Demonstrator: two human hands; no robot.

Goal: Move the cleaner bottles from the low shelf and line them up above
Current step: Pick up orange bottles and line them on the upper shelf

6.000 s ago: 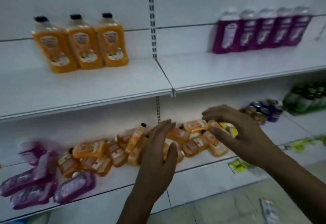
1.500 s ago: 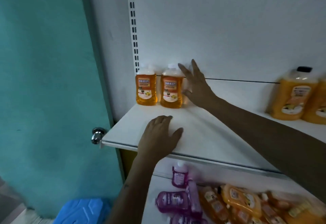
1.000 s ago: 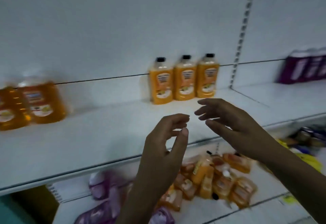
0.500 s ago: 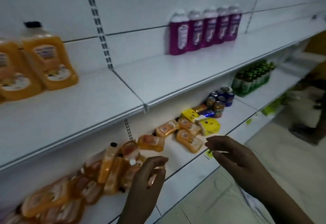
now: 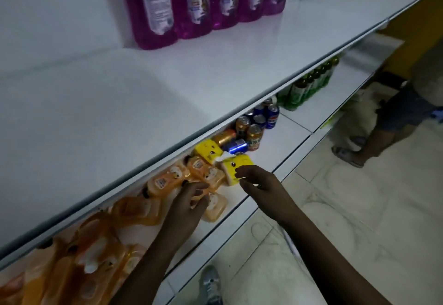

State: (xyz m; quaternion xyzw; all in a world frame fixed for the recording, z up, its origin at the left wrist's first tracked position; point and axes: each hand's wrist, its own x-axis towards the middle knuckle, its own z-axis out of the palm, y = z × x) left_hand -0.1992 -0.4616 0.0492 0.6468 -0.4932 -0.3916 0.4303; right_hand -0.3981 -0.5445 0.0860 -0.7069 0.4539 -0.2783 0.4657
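So, quick rundown of the shelves:

Low shelf (image 5: 282, 136): orange bottles (image 5: 167, 180) lie flat in a loose heap along its left and middle part, some piled on each other, the ones at far left pretty blurry.

Left hand (image 5: 189, 206): reaches in over the heap, fingers loosely curled down on one orange bottle that lies near the shelf's front edge. Touching for sure, but I can't tell if it really grips it.

Right hand (image 5: 261, 189): just right of the left one, fingertips bent and close together right at a yellow pack (image 5: 237, 163). Whether it pinches the pack or only hovers at it, can't tell.

Yellow packs: two of them, the second one (image 5: 207, 148) sits just behind the first, both right next to the last orange bottles.

Cans (image 5: 254, 129): small cluster past the yellow packs, a couple tipped on their sides, the rest upright.

Green bottles (image 5: 309, 86): upright in a row further right on the same shelf.

Upper shelf (image 5: 143, 103): five purple bottles (image 5: 199, 0) stand upright side by side at the back, touching each other. Front part bare white.

Floor (image 5: 359, 232): pale tiles, the person's own shoe (image 5: 211, 285) at the bottom, someone else's legs (image 5: 388, 122) at far right.
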